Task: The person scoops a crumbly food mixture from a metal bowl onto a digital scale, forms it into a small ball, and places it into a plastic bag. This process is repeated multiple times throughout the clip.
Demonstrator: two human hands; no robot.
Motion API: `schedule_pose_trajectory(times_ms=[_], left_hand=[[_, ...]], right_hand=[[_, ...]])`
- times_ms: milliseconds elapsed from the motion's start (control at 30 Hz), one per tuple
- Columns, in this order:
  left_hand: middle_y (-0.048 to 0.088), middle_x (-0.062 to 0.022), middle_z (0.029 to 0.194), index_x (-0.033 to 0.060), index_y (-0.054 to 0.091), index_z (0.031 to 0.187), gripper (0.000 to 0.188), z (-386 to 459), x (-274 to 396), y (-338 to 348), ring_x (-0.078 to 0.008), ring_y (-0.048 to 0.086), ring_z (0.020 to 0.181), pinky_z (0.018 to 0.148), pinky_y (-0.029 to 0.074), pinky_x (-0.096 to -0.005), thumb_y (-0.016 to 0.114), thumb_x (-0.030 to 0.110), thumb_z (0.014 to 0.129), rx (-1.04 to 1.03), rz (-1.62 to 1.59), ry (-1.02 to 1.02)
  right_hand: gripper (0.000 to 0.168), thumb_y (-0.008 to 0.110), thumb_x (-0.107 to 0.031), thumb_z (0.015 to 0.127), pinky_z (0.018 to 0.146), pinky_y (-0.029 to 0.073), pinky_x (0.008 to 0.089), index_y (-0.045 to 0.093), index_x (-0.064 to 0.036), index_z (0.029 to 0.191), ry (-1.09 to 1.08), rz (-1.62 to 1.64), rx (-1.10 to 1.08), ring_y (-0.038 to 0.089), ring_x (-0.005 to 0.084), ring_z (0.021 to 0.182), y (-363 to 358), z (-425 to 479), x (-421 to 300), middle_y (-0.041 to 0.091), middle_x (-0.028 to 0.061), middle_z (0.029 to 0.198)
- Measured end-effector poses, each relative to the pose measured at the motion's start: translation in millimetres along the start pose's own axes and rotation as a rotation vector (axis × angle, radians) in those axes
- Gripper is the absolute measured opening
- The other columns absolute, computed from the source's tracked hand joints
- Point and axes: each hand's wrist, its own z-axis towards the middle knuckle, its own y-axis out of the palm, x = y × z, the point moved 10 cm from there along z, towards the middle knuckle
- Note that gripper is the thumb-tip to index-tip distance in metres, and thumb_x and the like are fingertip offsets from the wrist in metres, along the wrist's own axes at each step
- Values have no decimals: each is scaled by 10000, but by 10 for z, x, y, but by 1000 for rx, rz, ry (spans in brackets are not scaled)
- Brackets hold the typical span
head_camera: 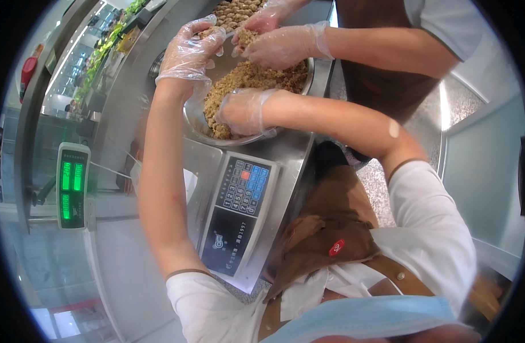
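Observation:
My left hand (pixel 191 53), in a clear plastic glove, is raised over the far left rim of a large steel bowl (pixel 193 115). Its fingers curl around a small lump of crumbly brown mixture (pixel 208 32). More of this mixture (pixel 253 79) fills much of the bowl. Also gloved, my right hand (pixel 241 111) is down in the near side of the mixture, its fingertips hidden. Across the bowl, a co-worker's gloved hands (pixel 275 47) hold another lump (pixel 246 38). Behind the bowl, shaped lumps (pixel 236 15) lie close together in rows.
A weighing scale with a keypad (pixel 241 214) stands on the steel counter (pixel 294 158) nearer to me. Its lit green display (pixel 73 186) is at the left. Green plants (pixel 105 47) line the far left. The co-worker in a brown apron (pixel 374 73) stands close at the right.

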Motion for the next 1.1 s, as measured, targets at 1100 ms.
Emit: schedule_pose_trajectory(times_ms=[1100], left_hand=[[612, -142, 1412, -11, 585, 1390, 520, -945, 301, -397, -229, 623, 1229, 1023, 495, -349, 672, 285, 972, 58, 334, 124]], right_hand=[[405, 679, -240, 928, 630, 522, 255, 649, -57, 1289, 212, 754, 156, 617, 113, 662, -288, -50, 273, 673, 77, 836]])
